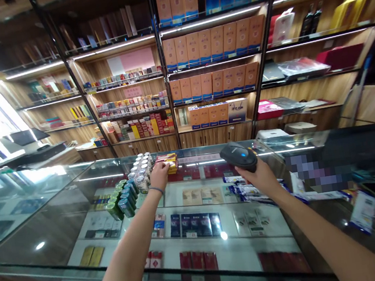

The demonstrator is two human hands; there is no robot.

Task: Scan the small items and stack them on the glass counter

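Observation:
Stretched out over the glass counter [199, 225], my left hand [159, 175] has its fingers curled on a small stack of yellow and red packets [171, 161]. How firmly it grips them is hard to see. White-topped cans [142, 184] stand just left of that hand, with green cans [113, 207] and blue cans [127, 205] nearer to me. My right hand [258, 176] is closed around the handle of a black barcode scanner [238, 155] with a lit blue light. The scanner is held above the counter, its head angled left. Blue and white snack packets [250, 192] lie beneath that hand.
Inside the glass case are boxes, among them dark blue packs [201, 224] and red packs [198, 261]. Shelves behind hold orange boxes [210, 44] and bottles [345, 9]. A white packet [363, 211] lies at the right. A monitor [24, 137] stands far left.

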